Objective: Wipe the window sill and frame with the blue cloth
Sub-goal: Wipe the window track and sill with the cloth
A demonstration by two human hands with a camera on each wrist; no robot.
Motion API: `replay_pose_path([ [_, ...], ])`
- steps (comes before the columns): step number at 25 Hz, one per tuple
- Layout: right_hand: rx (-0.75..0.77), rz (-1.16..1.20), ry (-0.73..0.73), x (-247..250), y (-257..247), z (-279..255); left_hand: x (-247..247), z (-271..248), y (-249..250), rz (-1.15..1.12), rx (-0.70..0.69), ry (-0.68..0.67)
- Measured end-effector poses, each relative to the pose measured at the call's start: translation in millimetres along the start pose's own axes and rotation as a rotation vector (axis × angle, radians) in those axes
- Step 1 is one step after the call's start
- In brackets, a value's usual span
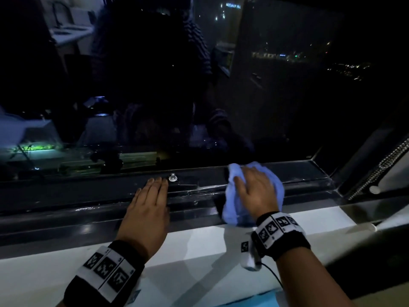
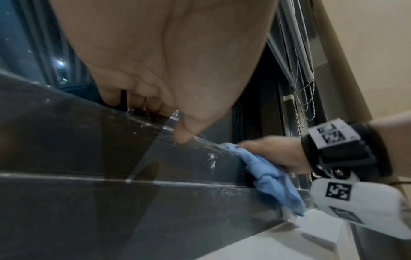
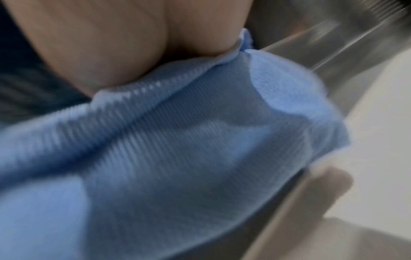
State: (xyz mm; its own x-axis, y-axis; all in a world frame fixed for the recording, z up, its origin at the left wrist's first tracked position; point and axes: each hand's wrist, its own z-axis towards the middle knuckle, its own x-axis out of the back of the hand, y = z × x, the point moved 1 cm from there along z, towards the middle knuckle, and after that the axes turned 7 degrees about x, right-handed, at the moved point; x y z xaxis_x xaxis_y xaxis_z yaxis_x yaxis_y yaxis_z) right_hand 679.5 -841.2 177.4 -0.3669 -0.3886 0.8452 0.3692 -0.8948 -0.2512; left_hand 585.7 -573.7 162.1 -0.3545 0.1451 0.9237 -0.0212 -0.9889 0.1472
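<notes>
Both hands lay on the dark window frame [image 1: 66, 196]. My left hand [image 1: 148, 209] was spread flat, fingers straight and together, palm down on the frame's lower rail, its fingertips just beside a small metal knob [image 1: 172, 177]. My right hand [image 1: 254, 191] pressed the blue cloth [image 1: 230, 204] against the same rail, to the right of the left hand, fingers bent over the bunched fabric; the right wrist view showed the palm bearing down on the ribbed blue cloth [image 3: 177, 140], blurred. From the left wrist view, the cloth [image 2: 273, 176] draped over the edge of the frame [image 2: 77, 140], whose surface carried pale scuffs and specks, and its lower end hung toward the white sill [image 2: 278, 246]. The sill [image 1: 199, 240] ran as a white ledge beneath the frame, nearer to me. Above the rail, the window pane [image 1: 287, 96] was dark, with scattered lights outside and dim reflections of a room. At the right edge, a beaded blind chain [image 1: 380, 165] hung beside the frame, against a beige wall [image 2: 367, 44]. Both wrists wore black bands with white patterned markers.
</notes>
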Motion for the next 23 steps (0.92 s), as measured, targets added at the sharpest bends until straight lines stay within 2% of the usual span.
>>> replay_pose_path([
  [3,-0.188,-0.134,0.018,3.3,8.9,5.3,-0.3,-0.1,-0.4,0.037,-0.008,-0.021],
  [4,-0.185,-0.153,0.005,0.1,-3.1,8.1,1.1,0.3,0.2,0.04,-0.009,-0.033],
  [6,-0.073,-0.067,0.004,-5.8,-37.3,9.3,9.7,3.6,4.6,0.007,0.019,-0.053],
  [7,-0.011,0.064,-0.011,-9.2,-51.4,7.6,16.6,6.5,10.1,-0.039,0.047,-0.042],
  [8,-0.015,0.236,-0.042,-9.0,-61.0,7.4,24.7,10.3,18.4,-0.098,0.068,-0.017],
  [10,-0.223,0.649,-0.046,-4.8,-65.2,13.2,40.7,19.0,43.2,-0.188,0.012,0.068],
  [11,-0.317,0.838,0.03,-0.1,-64.0,15.3,46.8,24.7,59.0,-0.222,-0.073,0.087],
  [13,-0.416,1.062,0.238,16.1,-57.6,18.6,49.8,41.1,89.9,-0.298,-0.254,0.021],
  [15,-0.491,1.149,0.306,30.0,-43.4,20.2,36.8,62.4,112.6,-0.378,-0.308,-0.107],
  [17,-0.532,1.1,0.326,36.9,-19.5,17.7,19.6,82.6,130.2,-0.456,-0.299,-0.227],
  [19,-0.496,0.905,0.38,42.7,4.6,12.2,10.0,96.7,143.1,-0.498,-0.271,-0.263],
  [21,-0.331,0.699,0.396,48.5,12.9,4.7,6.2,110.8,154.7,-0.481,-0.224,-0.266],
  [23,-0.141,0.548,0.32,46.4,5.1,-2.5,4.5,121.3,159.2,-0.454,-0.18,-0.261],
])
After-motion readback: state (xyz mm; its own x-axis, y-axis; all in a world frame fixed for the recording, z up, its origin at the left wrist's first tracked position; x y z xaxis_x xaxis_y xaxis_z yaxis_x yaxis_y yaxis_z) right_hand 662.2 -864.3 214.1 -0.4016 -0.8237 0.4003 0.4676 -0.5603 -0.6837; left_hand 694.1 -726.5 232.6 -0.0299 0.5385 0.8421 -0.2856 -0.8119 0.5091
